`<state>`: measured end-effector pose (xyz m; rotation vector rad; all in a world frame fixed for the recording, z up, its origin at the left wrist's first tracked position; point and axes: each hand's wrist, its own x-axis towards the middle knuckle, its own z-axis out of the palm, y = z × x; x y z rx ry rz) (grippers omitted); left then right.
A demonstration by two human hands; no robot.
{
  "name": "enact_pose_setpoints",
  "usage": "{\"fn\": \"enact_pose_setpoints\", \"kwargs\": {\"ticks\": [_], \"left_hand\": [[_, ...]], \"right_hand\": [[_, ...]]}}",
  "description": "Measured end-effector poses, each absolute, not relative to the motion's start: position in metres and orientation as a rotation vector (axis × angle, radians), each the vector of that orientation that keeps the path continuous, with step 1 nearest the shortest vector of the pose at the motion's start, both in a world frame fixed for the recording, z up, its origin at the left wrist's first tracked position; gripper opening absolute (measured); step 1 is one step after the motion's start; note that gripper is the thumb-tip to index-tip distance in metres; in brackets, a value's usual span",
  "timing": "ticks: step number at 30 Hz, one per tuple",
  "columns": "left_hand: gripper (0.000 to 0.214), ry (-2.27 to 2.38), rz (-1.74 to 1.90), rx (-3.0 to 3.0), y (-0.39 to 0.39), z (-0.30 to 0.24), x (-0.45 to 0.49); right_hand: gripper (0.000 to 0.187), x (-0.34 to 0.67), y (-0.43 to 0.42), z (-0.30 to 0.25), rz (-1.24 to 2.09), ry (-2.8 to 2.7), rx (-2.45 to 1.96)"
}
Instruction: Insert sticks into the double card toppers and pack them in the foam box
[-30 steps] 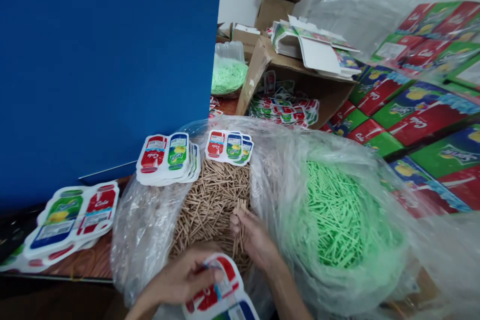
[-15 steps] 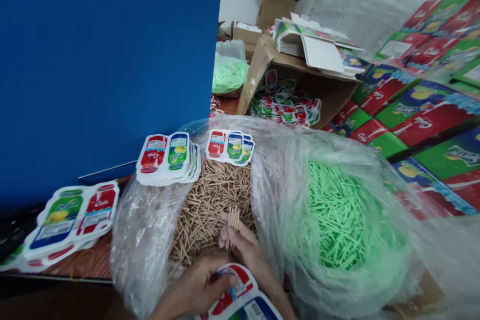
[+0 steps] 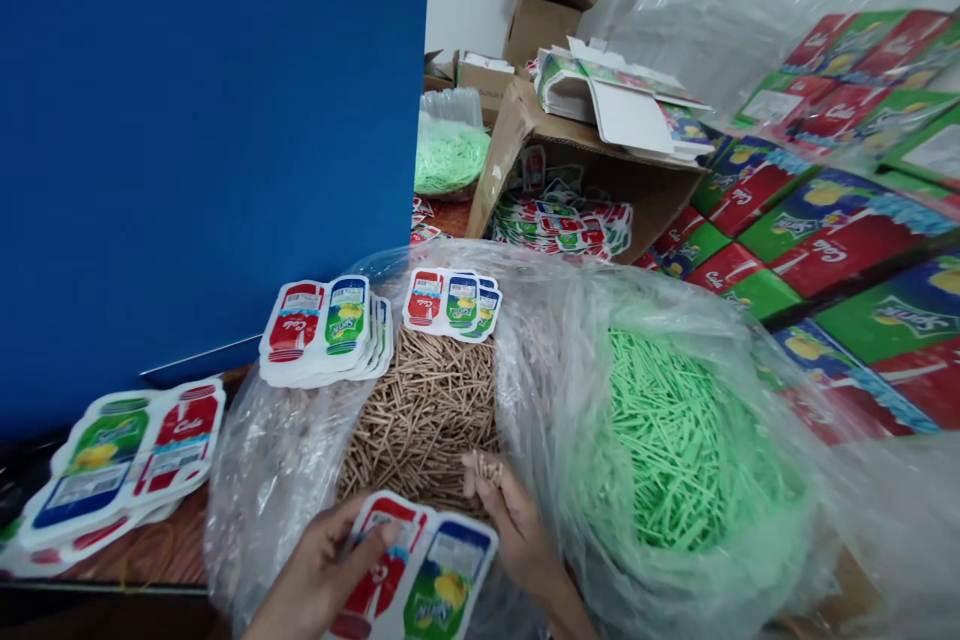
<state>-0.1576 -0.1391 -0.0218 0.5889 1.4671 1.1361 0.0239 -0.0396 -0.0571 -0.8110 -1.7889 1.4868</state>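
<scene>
My left hand (image 3: 330, 560) grips a flat white-edged packet (image 3: 420, 570) printed with a red Cola jar and a green and blue Sprite jar, thumb on its face. My right hand (image 3: 514, 520) is closed on a small bunch of thin brown sticks (image 3: 487, 466), their ends pointing up between the fingertips. Both hands are over the near side of a clear plastic bag (image 3: 262, 480) filled with loose brown sticks (image 3: 427, 400). On that bag's far edge lie a stack of similar packets (image 3: 315, 330) and a smaller stack (image 3: 451, 303).
To the right stands a clear bag of green sticks (image 3: 667, 450). More packets (image 3: 120, 465) lie at the left on the table. Behind are a blue panel (image 3: 210, 120), a tipped cardboard box (image 3: 499, 155) holding packets, and stacked printed boxes (image 3: 832, 230) at the right.
My left hand has moved left, bringing the packet up and more fully into view. My right hand has shifted right and slightly down, its bunch of sticks now tilted with the ends towards me.
</scene>
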Motion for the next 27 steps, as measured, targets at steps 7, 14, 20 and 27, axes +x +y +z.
{"fn": "enact_pose_setpoints", "kwargs": {"ticks": [7,14,20,27], "left_hand": [[0.034,1.5,1.377,0.231,-0.122,-0.009,-0.165],[0.034,1.464,1.28,0.198,-0.099,-0.015,-0.149],[0.03,1.462,1.272,0.243,-0.091,-0.026,-0.145],[0.034,1.458,1.271,0.187,-0.089,-0.023,-0.143]], "right_hand": [[0.026,0.031,-0.032,-0.056,1.435,-1.795,-0.769],[0.027,0.042,-0.025,-0.054,1.334,-1.861,-0.739],[0.027,0.045,-0.026,-0.054,1.287,-1.873,-0.756],[0.026,0.045,-0.03,-0.056,1.301,-1.786,-0.752]]}}
